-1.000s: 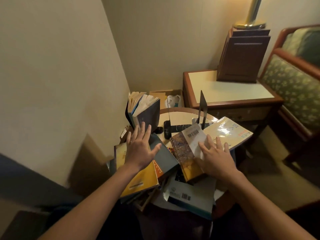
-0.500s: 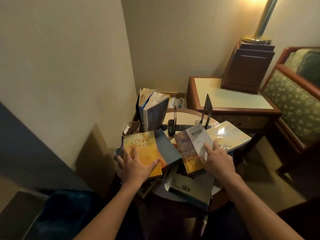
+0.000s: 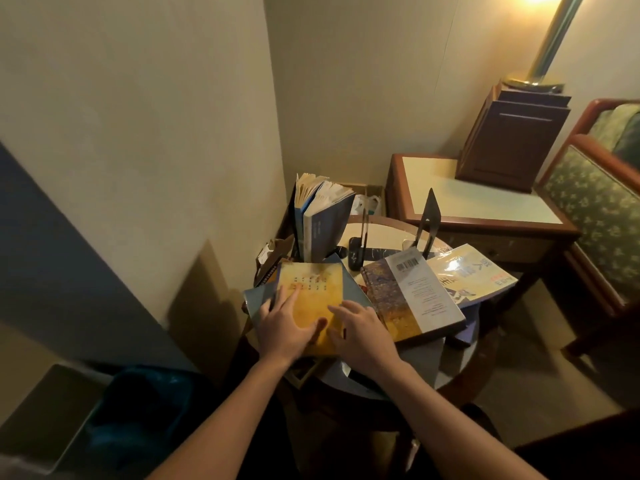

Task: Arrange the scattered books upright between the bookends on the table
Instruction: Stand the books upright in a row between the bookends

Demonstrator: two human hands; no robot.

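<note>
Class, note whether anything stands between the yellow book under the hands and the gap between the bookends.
Yes: a dark flat object lies in the gap between the bookends. Nothing covers the yellow book; the left hand and right hand rest on it.

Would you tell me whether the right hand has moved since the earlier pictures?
Yes. The right hand has moved left, off the barcode-backed book onto the yellow book beside the left hand.
</note>
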